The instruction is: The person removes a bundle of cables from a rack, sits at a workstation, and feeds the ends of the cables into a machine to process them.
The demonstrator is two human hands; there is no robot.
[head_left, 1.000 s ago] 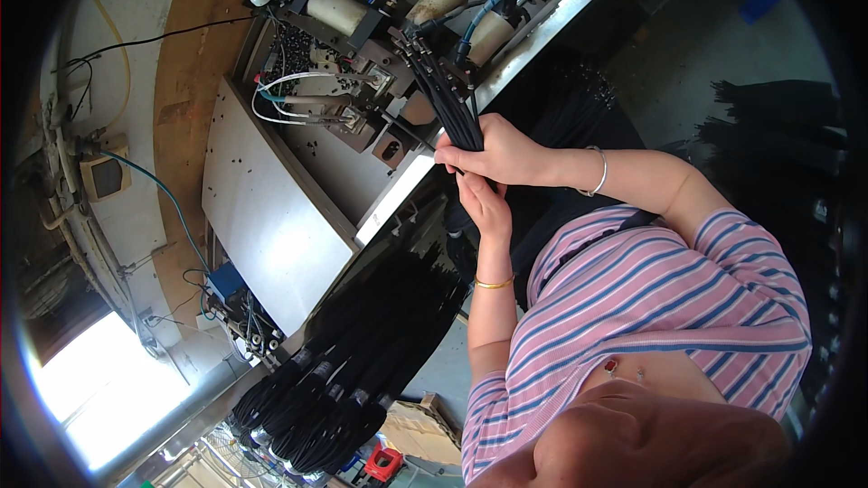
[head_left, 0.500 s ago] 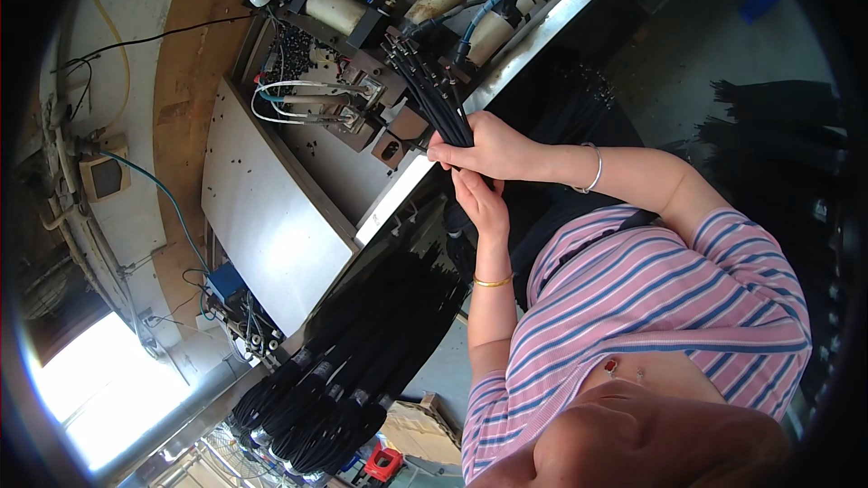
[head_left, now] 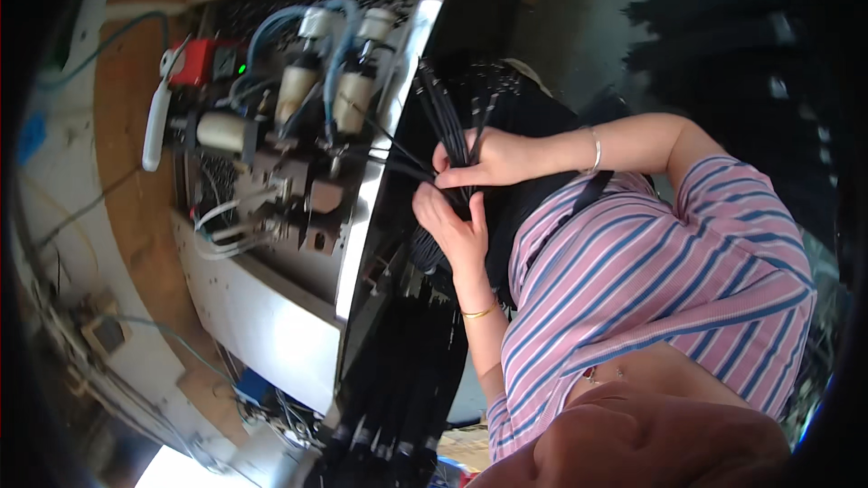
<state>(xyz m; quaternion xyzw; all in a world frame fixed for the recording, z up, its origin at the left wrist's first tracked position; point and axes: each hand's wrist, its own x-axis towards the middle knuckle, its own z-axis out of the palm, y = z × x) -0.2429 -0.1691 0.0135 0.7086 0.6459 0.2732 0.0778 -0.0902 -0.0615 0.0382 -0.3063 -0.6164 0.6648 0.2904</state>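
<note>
My right hand (head_left: 488,159), silver bangle on its wrist, is closed around a bundle of thin black cords (head_left: 447,117). Their ends, some with small shiny tips, fan out above the fist. Just below it my left hand (head_left: 455,228), with a gold bangle, has its fingers and thumb around the lower part of the cords; its palm is partly hidden. A few dark strands (head_left: 387,152) stretch from the bench machine (head_left: 303,158) toward my fingers; where they end is hard to see. Both hands are past the bench's metal edge (head_left: 371,181), on my side.
On the bench stand pale cylinders (head_left: 296,95), blue hoses (head_left: 264,36) and a red box (head_left: 194,63) with a green light. A white panel (head_left: 271,330) slopes beside the machine. More black cord bundles (head_left: 384,398) hang below, and a dark mass of cords lies by my lap.
The view has swung, so the machine sits farther left. My hands and the cord bundle have drawn back from over the bench edge toward my body, and the cord ends are more spread.
</note>
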